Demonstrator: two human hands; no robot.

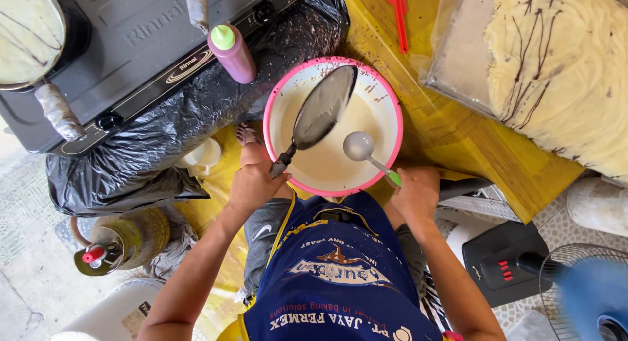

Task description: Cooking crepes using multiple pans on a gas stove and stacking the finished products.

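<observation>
Batter bowl [392, 112] sits dead centre, pink rim, cream-coloured mix inside, so I'll place everything off that. My left hand [252, 184] is at its lower left edge, clenched round the dark handle of a small pan [324, 108], which is tilted over the batter with its coated face showing. My right hand [415, 194] is at the bowl's lower right edge, fingers closed on the green handle of a metal ladle [360, 146], whose round scoop hangs just above the mix.

Up and left of the bowl there's a pink squeeze bottle [234, 53] with a green cap, lying on the edge of a grey gas stove [150, 46]. That stove rests on a crumpled black plastic bag [196, 112], and another pan [29, 33] with pale batter and dark streaks is on the far left burner.

Right of the bowl, on the yellow wooden table [458, 131], is a clear plastic sheet [458, 53] with a big heap of thin cream crepes [562, 72] streaked with chocolate. A red utensil [399, 14] lies above the bowl. Lower left of it stands a yellowish gas cylinder [124, 239] with a red knob, and lower right there's a fan [589, 288] with a blue blade. My blue apron [340, 269] has a printed yellow and white logo patch on the chest.
</observation>
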